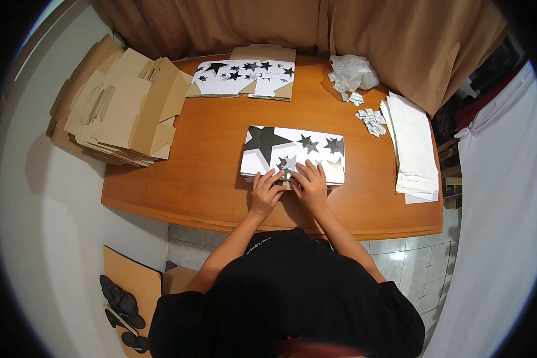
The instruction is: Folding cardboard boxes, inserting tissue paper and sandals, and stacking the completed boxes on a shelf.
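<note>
A white cardboard box printed with black and grey stars rests near the middle of the wooden table, its lid down. At its near long edge, left of centre, my left hand bends its fingers over the rim. Just to the right, my right hand lays spread fingers on the lid, with the thumb low at the front side. Both hands grip this front edge, close together. A strip of brown cardboard shows between them. Most of the box's front is hidden by my hands.
Flat brown cardboard blanks are stacked at the left. Star-printed cardboard lies at the back. Toward the right are a clear plastic bag, small white packets and white paper sheets. Black sandals lie below, left.
</note>
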Demonstrator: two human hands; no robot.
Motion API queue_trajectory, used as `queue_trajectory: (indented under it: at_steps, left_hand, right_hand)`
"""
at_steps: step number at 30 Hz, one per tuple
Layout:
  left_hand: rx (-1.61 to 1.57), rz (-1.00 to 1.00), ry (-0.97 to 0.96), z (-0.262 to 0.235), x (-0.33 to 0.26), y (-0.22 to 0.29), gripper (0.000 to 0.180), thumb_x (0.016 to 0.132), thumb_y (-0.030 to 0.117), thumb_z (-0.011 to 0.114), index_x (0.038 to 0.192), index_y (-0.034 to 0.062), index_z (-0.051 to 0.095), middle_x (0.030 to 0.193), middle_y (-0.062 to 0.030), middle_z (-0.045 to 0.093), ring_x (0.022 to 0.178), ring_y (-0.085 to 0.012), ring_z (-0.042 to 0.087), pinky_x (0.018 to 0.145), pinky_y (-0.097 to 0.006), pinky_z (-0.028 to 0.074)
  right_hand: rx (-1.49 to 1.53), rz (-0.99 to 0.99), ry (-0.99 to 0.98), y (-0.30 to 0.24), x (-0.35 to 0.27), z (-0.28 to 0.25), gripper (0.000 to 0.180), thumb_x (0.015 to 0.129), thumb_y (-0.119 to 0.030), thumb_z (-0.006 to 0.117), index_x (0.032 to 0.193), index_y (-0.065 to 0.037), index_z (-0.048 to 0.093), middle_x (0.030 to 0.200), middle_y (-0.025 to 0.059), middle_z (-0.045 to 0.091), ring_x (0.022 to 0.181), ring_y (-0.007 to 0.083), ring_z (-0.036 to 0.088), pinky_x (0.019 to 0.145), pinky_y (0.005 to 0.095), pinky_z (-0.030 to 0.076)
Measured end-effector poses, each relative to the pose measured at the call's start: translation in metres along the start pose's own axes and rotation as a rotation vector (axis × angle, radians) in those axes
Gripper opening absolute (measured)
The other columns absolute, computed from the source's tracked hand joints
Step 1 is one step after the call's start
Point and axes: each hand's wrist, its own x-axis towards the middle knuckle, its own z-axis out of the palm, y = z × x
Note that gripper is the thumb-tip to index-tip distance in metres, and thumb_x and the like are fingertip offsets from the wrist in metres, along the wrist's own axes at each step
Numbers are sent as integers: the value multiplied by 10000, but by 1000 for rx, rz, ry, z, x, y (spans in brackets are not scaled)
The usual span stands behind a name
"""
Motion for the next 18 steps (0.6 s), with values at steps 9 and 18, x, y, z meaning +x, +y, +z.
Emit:
queue_trajectory:
  at_steps: [9, 18]
  left_hand:
    - [32, 1, 20, -4, 4, 3, 90, 694, 175, 684, 764, 159, 631, 1113, 23, 596, 1118, -218, 478, 965, -424, 261]
    - [62, 0, 0, -5, 6, 5, 101, 721, 179, 667, 820, 180, 649, 1120, 34, 585, 1121, -226, 467, 954, -434, 252]
  right_hand:
    - [84, -118, -96, 5, -1, -9, 394, 683, -144, 673, 1068, -100, 602, 1188, 117, 536, 1137, 327, 474, 954, 485, 346]
    - [18, -135, 13, 14, -9, 8, 193, 665, -127, 696, 839, -120, 612, 1126, 58, 581, 1131, 323, 486, 929, 463, 362]
